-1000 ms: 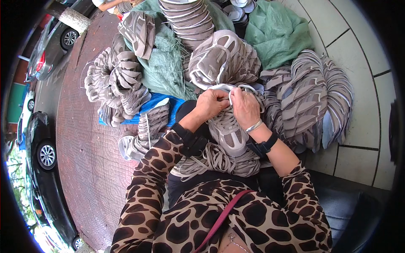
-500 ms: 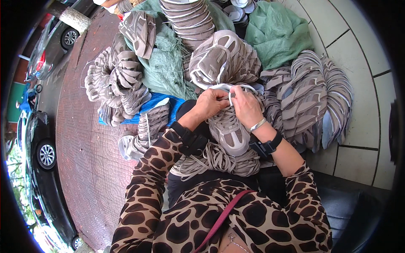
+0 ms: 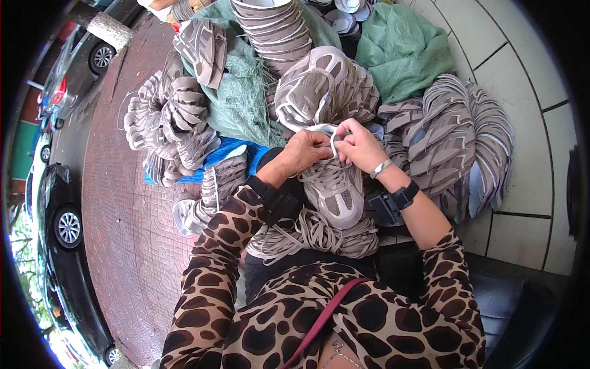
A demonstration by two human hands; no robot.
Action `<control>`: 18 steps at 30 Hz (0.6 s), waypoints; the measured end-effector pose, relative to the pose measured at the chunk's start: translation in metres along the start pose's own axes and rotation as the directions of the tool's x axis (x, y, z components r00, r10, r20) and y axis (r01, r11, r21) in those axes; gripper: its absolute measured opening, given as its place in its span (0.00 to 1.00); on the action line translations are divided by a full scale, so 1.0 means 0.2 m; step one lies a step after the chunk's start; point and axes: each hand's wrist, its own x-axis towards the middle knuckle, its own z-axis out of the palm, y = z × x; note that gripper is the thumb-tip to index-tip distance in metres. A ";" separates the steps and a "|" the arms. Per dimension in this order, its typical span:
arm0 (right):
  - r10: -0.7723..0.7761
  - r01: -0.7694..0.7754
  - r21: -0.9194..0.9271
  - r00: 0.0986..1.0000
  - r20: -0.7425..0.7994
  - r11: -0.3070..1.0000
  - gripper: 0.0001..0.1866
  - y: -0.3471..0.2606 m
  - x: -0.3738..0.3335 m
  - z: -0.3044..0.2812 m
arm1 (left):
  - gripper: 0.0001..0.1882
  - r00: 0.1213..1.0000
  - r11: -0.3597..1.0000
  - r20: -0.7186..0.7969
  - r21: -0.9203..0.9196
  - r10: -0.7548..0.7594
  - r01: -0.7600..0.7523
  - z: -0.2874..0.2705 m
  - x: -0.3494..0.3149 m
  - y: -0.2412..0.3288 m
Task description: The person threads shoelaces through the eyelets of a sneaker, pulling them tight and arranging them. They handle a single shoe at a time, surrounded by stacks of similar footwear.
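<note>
My left hand [image 3: 301,152] pinches the grey-brown shoe upper [image 3: 335,200] by its opening, right here above my lap, toe pointing back at me! My right hand [image 3: 364,147] is just across, fingers bent, thumb close to a pale strip [image 3: 333,144]; whether it grips, I can't tell. Below the toe, a bundle of laces [image 3: 307,238] rests on my lap; just beyond my hands, more stacked uppers [image 3: 326,86], green sacking [image 3: 405,52] behind.
</note>
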 end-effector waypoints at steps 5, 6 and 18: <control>0.077 -0.104 0.271 0.991 0.109 0.957 0.15 0.04 -0.03 -0.09 | 0.07 0.988 0.959 -0.010 0.242 0.157 -0.150 0.00 0.01 0.01; 0.102 -0.134 0.295 0.988 0.119 0.946 0.14 0.04 -0.03 -0.08 | 0.07 0.971 0.881 -0.032 0.428 0.238 -0.202 0.00 -0.01 0.03; 0.094 -0.276 0.691 0.953 0.289 0.668 0.12 0.06 -0.10 -0.12 | 0.08 0.867 0.985 -0.471 -0.039 -0.165 0.166 -0.51 -0.25 -0.34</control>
